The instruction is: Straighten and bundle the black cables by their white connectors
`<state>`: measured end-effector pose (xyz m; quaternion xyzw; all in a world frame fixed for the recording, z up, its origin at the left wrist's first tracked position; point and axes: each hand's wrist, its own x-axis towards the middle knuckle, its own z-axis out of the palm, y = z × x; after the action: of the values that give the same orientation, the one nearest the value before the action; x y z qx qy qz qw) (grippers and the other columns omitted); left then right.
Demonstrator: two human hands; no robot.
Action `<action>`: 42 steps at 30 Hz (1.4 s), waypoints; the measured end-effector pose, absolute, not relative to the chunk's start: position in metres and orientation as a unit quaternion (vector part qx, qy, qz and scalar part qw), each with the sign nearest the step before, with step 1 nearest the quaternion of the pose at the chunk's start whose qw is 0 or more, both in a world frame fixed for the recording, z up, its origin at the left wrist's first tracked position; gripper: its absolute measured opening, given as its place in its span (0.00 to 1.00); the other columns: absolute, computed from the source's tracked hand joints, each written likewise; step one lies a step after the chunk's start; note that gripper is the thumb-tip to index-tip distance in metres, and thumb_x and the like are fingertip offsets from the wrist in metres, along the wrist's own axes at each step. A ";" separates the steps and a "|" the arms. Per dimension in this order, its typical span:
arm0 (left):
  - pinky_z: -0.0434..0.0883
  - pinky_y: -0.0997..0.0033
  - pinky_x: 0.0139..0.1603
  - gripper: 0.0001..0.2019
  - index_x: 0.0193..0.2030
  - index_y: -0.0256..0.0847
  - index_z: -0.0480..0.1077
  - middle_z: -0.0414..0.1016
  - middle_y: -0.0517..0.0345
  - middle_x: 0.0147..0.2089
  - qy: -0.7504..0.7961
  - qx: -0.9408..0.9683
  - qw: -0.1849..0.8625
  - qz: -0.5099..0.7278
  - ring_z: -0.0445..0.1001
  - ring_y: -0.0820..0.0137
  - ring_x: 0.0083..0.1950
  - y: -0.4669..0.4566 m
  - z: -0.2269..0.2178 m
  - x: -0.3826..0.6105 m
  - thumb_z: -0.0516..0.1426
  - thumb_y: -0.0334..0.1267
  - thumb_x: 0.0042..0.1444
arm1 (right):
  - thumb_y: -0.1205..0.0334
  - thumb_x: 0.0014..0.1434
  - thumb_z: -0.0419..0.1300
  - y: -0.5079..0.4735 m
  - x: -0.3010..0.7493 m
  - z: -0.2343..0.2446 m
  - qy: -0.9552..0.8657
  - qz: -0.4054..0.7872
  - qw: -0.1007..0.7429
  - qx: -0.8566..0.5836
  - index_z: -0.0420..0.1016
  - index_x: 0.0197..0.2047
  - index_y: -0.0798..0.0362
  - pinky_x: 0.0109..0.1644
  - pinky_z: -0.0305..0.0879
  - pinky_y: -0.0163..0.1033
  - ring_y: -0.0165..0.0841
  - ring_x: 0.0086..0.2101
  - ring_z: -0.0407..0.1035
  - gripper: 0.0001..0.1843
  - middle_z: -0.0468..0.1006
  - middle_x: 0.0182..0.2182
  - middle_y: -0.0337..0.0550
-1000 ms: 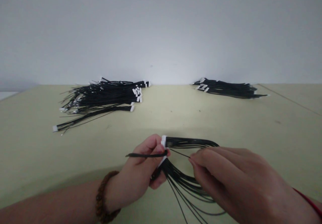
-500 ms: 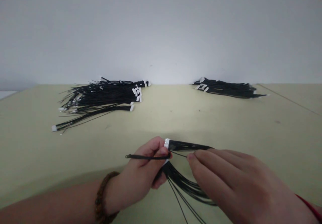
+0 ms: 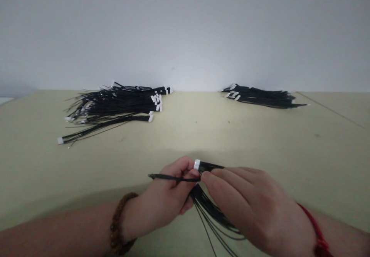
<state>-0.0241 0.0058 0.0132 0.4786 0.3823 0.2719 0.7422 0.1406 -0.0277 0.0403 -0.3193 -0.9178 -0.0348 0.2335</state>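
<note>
My left hand (image 3: 163,199), with a brown bead bracelet on the wrist, is closed round a bundle of thin black wires (image 3: 211,214) just behind its white connector (image 3: 197,164). A thin black tie (image 3: 166,177) sticks out to the left from between the thumb and fingers. My right hand (image 3: 248,207), a red string on its wrist, lies over the wires with its fingertips pinched on them right beside the connector. The loose wire ends fan out below both hands toward the bottom edge.
The hands are over a pale yellow-green table (image 3: 260,141). A large pile of black wire bundles with white connectors (image 3: 115,104) lies at the back left. A smaller pile (image 3: 260,97) lies at the back right, by the white wall.
My right hand has slid left along the wires until its fingertips meet the left hand at the connector. The looped wires are drawn tighter. The view has tilted slightly.
</note>
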 end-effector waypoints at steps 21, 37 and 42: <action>0.49 0.90 0.14 0.12 0.29 0.38 0.58 0.53 0.72 0.16 0.307 0.478 0.773 0.283 0.51 0.88 0.14 0.001 0.018 -0.032 0.51 0.45 0.55 | 0.72 0.59 0.50 -0.033 0.138 0.050 -0.900 -0.054 0.275 -0.333 0.66 0.31 0.58 0.27 0.60 0.37 0.30 0.25 0.64 0.06 0.71 0.24 0.41; 0.50 0.90 0.14 0.13 0.32 0.39 0.59 0.54 0.71 0.16 0.293 0.495 0.774 0.264 0.51 0.88 0.14 -0.002 0.018 -0.033 0.49 0.48 0.56 | 0.71 0.59 0.49 -0.034 0.140 0.053 -0.900 -0.066 0.278 -0.329 0.67 0.30 0.58 0.28 0.65 0.37 0.30 0.24 0.66 0.09 0.71 0.22 0.42; 0.51 0.91 0.14 0.12 0.29 0.39 0.57 0.53 0.72 0.17 0.300 0.479 0.779 0.271 0.52 0.89 0.14 -0.002 0.015 -0.032 0.50 0.45 0.57 | 0.71 0.61 0.44 -0.031 0.141 0.055 -0.916 -0.012 0.239 -0.322 0.68 0.31 0.59 0.28 0.63 0.35 0.30 0.24 0.65 0.13 0.70 0.23 0.42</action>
<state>-0.0319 -0.0015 0.0152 0.4794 0.3001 0.2712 0.7788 0.1413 -0.0312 0.0549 -0.3221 -0.9159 -0.0122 0.2394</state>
